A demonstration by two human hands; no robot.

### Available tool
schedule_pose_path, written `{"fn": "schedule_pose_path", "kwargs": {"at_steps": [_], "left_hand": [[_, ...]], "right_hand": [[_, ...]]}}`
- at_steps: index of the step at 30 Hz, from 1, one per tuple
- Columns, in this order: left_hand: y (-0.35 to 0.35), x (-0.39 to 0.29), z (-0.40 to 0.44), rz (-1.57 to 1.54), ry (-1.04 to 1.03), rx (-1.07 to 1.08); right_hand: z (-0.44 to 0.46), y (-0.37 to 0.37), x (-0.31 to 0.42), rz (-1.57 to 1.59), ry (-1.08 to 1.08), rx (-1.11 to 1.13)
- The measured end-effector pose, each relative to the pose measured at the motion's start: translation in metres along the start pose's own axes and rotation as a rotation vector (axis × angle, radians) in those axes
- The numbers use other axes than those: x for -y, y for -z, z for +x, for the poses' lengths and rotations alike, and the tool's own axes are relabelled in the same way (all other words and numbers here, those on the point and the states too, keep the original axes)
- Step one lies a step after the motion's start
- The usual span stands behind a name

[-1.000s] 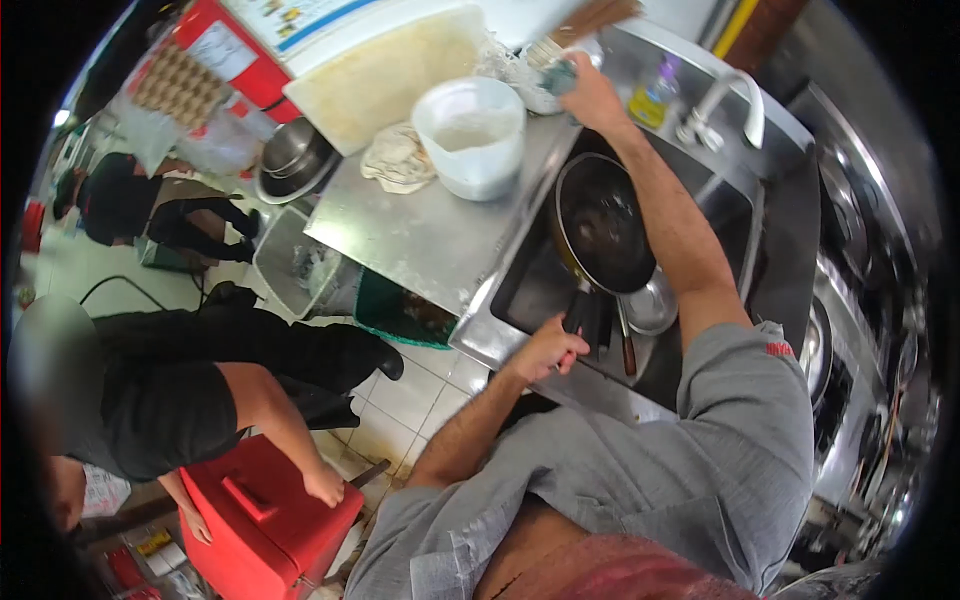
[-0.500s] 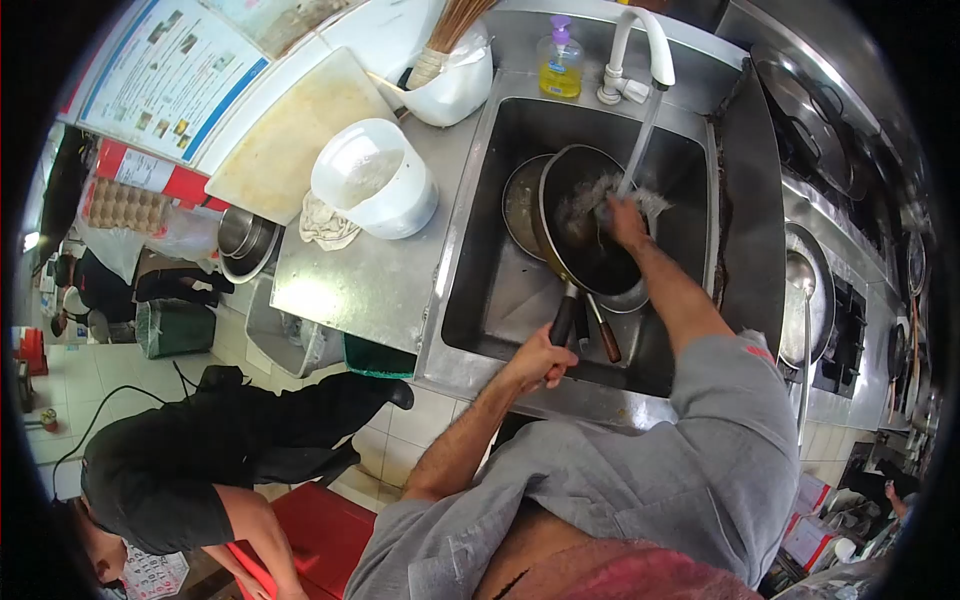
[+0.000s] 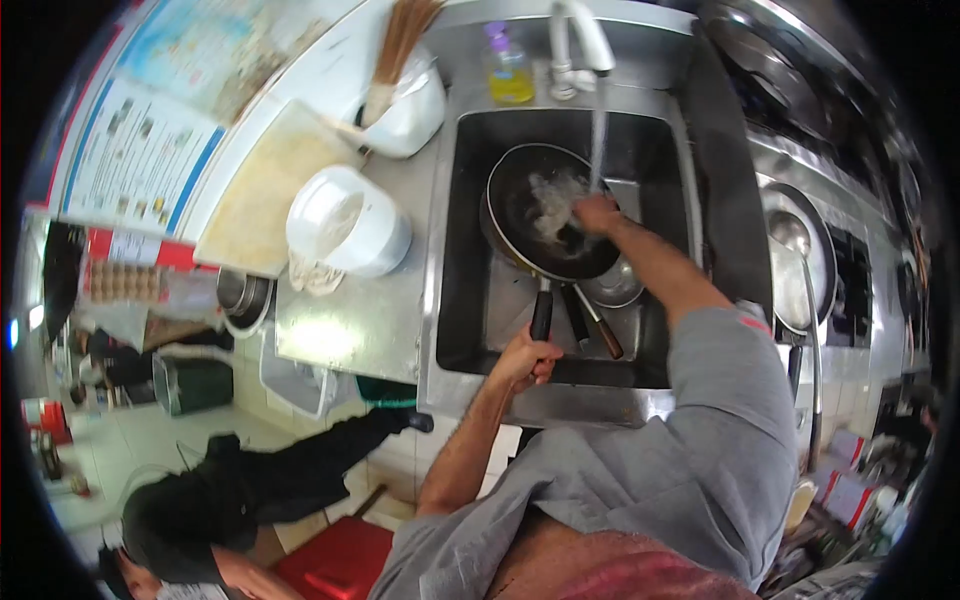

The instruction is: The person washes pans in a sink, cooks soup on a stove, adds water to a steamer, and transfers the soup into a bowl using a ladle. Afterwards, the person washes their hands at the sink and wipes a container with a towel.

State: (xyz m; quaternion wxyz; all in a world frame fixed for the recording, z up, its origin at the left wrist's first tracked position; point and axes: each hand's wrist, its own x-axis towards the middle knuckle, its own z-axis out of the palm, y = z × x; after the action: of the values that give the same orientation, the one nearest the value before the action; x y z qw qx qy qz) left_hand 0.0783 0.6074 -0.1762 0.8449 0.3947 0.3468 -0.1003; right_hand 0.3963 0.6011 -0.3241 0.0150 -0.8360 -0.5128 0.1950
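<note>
A dark frying pan (image 3: 515, 205) is held tilted in the metal sink (image 3: 660, 160). My left hand (image 3: 530, 358) is closed around its black handle. Inside the pan, my right hand (image 3: 598, 213) presses near the right side of the surface, blurred and apparently closed. What its fingers hold is hidden; whitish, splashing water lies just beside them. From the white faucet (image 3: 585, 40), a stream runs down onto the right hand. Beneath the pan, other pans with handles, one brown-tipped (image 3: 608, 340), rest in the sink.
Left of the sink, a white bucket (image 3: 385, 240) and a cloth (image 3: 315, 275) stand on the steel counter. Behind are a soap bottle (image 3: 510, 80) and a tub with a bristle brush (image 3: 400, 45). A person in black (image 3: 200, 510) bends at lower left. Right is a wok (image 3: 815, 270).
The pan has swung left and flatter in the sink, its handle more upright. My right hand has shifted within it. The whole view has tilted, and the person in black has moved lower.
</note>
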Motion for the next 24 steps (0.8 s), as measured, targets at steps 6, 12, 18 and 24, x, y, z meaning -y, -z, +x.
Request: {"fn": "schedule_pose_path", "kwargs": {"at_steps": [6, 12, 18, 24], "left_hand": [[-0.021, 0.018, 0.014, 0.072, 0.078, 0.041], [0.005, 0.006, 0.015, -0.047, 0.041, -0.01], [-0.005, 0.023, 0.01, -0.097, 0.031, -0.001], [-0.01, 0.024, -0.001, -0.057, 0.048, -0.041]], "right_hand": [[0.057, -0.017, 0.069, 0.69, -0.271, -0.707], [-0.011, -0.009, 0.059, 0.472, 0.565, 0.255], [-0.027, -0.004, 0.085, 0.603, 0.266, 0.301], [0.029, 0.018, 0.057, 0.01, 0.066, -0.422]]}}
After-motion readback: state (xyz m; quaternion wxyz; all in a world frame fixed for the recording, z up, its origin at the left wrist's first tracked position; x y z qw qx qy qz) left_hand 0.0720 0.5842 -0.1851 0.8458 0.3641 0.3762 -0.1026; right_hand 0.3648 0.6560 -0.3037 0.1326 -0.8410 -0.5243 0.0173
